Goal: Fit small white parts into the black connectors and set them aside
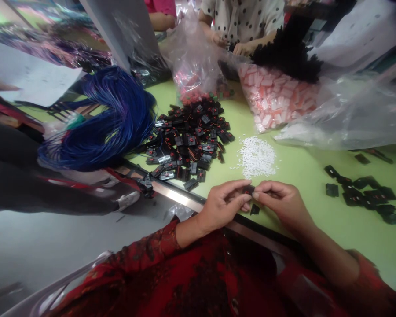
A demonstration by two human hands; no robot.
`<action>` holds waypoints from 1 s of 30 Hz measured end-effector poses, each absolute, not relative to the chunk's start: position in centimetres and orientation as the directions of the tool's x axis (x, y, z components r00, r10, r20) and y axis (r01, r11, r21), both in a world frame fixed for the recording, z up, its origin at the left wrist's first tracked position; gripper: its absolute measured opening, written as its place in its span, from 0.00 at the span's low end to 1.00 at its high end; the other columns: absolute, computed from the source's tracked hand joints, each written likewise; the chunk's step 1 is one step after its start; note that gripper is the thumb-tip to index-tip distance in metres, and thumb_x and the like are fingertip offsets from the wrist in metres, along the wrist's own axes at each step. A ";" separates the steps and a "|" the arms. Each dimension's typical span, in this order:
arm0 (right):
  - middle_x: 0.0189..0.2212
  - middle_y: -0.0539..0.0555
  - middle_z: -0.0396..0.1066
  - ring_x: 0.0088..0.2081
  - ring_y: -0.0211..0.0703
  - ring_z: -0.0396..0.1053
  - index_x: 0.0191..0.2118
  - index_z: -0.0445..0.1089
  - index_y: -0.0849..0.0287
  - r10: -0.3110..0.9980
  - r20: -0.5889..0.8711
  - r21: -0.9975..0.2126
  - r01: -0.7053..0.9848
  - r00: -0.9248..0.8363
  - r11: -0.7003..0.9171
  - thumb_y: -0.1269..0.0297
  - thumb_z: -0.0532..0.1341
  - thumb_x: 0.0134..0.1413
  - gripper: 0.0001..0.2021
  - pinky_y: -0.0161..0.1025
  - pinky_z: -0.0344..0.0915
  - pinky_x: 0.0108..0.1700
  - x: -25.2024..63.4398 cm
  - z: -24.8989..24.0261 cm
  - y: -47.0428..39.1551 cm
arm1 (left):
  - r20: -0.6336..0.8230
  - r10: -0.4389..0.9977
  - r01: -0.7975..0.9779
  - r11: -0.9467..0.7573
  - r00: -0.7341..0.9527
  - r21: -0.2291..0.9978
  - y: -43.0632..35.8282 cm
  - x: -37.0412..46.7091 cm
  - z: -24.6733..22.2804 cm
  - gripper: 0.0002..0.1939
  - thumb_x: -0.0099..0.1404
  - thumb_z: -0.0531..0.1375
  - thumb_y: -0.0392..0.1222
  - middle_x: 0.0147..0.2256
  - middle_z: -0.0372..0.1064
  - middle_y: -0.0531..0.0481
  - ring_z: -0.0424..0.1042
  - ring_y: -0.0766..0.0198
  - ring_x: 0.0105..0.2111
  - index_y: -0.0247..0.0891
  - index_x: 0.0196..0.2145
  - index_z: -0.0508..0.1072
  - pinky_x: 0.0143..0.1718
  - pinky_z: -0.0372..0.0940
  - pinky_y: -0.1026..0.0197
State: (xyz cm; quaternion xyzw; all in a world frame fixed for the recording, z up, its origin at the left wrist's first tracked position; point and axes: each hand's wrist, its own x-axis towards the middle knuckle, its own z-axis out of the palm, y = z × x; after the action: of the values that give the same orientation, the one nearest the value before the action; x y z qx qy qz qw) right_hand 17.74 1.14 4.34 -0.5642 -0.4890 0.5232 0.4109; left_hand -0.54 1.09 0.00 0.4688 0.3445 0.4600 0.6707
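Note:
Near the table's front edge my left hand (pixel 222 204) pinches a small black connector (pixel 248 189) between thumb and fingers. The fingertips of my right hand (pixel 282 202) press on the connector's right side. Just below it, another black piece (pixel 254 209) lies on the green table (pixel 300 163). Beyond my hands is a pile of small white pieces (pixel 256 156). To its left spreads a heap of black connectors with red parts (pixel 193 141). More black connectors (pixel 369 193) lie scattered at the right.
A bundle of blue wires (pixel 108 119) lies at the left edge. Behind stand a bag of pink and white pieces (pixel 277 94) and a bag of red and green pieces (pixel 196 66). A person in a dotted shirt (pixel 244 22) works across the table.

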 end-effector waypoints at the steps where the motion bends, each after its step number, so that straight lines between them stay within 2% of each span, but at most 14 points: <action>1: 0.24 0.52 0.78 0.26 0.41 0.73 0.26 0.79 0.56 0.981 -0.192 -0.974 0.126 -0.020 -0.188 0.54 0.78 0.40 0.13 0.39 0.74 0.31 17.7 4.3 1.1 | -0.041 0.940 -0.305 0.151 0.340 0.940 1.2 -0.5 0.0 0.24 0.64 0.69 0.49 0.27 0.78 0.49 0.80 0.63 0.27 0.34 0.53 0.77 0.35 0.79 0.58; 6: 0.22 0.51 0.75 0.25 0.39 0.70 0.27 0.79 0.56 0.972 -0.225 -0.973 0.078 -0.074 -0.219 0.52 0.77 0.42 0.14 0.39 0.72 0.30 18.1 4.2 1.2 | -0.122 0.920 -0.422 0.285 0.372 0.861 1.6 -0.4 0.5 0.25 0.60 0.72 0.47 0.31 0.78 0.49 0.79 0.64 0.26 0.32 0.51 0.77 0.32 0.78 0.60; 9: 0.22 0.50 0.75 0.25 0.38 0.69 0.26 0.79 0.56 0.968 -0.234 -0.971 0.071 -0.090 -0.228 0.52 0.77 0.43 0.14 0.39 0.71 0.31 18.3 4.1 1.3 | -0.147 0.912 -0.434 0.318 0.383 0.843 1.8 -0.5 0.7 0.24 0.59 0.73 0.46 0.31 0.77 0.49 0.79 0.64 0.26 0.32 0.50 0.78 0.31 0.78 0.61; 15: 0.22 0.51 0.76 0.24 0.39 0.70 0.26 0.79 0.57 0.974 -0.211 -0.973 0.111 -0.084 -0.201 0.54 0.76 0.43 0.13 0.38 0.72 0.28 18.0 4.3 1.2 | -0.133 0.918 -0.416 0.294 0.373 0.860 1.5 -0.4 0.4 0.24 0.59 0.73 0.46 0.32 0.78 0.49 0.79 0.64 0.26 0.33 0.50 0.78 0.32 0.78 0.61; 19: 0.23 0.51 0.76 0.25 0.39 0.72 0.26 0.77 0.57 0.981 -0.190 -0.964 0.199 -0.040 -0.178 0.58 0.74 0.45 0.10 0.38 0.72 0.29 18.1 4.2 0.9 | -0.106 0.928 -0.327 0.231 0.358 0.916 1.1 -0.2 -0.2 0.26 0.62 0.71 0.49 0.30 0.78 0.48 0.80 0.63 0.27 0.32 0.53 0.76 0.35 0.79 0.58; 22: 0.22 0.51 0.75 0.25 0.39 0.72 0.27 0.77 0.58 0.976 -0.208 -0.957 0.221 -0.071 -0.188 0.55 0.73 0.48 0.11 0.38 0.72 0.30 18.5 4.2 0.8 | -0.015 0.930 -0.236 0.109 0.367 0.966 0.9 -0.2 -0.2 0.22 0.66 0.67 0.48 0.28 0.78 0.48 0.80 0.63 0.27 0.32 0.53 0.76 0.35 0.78 0.59; 25: 0.26 0.52 0.77 0.26 0.41 0.73 0.34 0.78 0.57 0.968 -0.205 -0.965 0.197 -0.146 -0.174 0.51 0.71 0.52 0.13 0.39 0.73 0.32 18.8 4.2 0.8 | 0.152 0.917 -0.094 -0.126 0.368 0.988 1.0 -0.2 0.2 0.18 0.70 0.63 0.45 0.33 0.79 0.45 0.79 0.63 0.28 0.34 0.53 0.75 0.34 0.76 0.60; 28: 0.29 0.53 0.79 0.30 0.44 0.76 0.34 0.77 0.54 0.979 -0.151 -0.957 0.267 -0.138 -0.110 0.49 0.71 0.52 0.14 0.41 0.74 0.34 19.3 3.9 0.7 | 0.322 0.842 0.057 -0.383 0.433 0.922 1.7 -0.6 0.8 0.19 0.71 0.62 0.44 0.44 0.80 0.39 0.78 0.62 0.31 0.37 0.57 0.73 0.37 0.76 0.57; 30: 0.32 0.54 0.80 0.33 0.47 0.77 0.34 0.77 0.53 0.991 -0.112 -0.909 0.409 -0.070 -0.073 0.47 0.69 0.53 0.14 0.43 0.74 0.37 20.7 3.6 0.6 | 0.395 0.782 0.144 -0.516 0.483 0.844 2.9 -1.5 1.1 0.22 0.70 0.62 0.43 0.51 0.77 0.37 0.79 0.58 0.38 0.37 0.60 0.71 0.43 0.75 0.53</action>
State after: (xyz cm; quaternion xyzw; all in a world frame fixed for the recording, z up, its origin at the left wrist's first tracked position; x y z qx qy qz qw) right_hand 20.73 0.61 3.62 -0.5924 -0.5911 0.4310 0.3376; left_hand -1.53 2.87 1.15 0.7683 0.3013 0.4095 0.3890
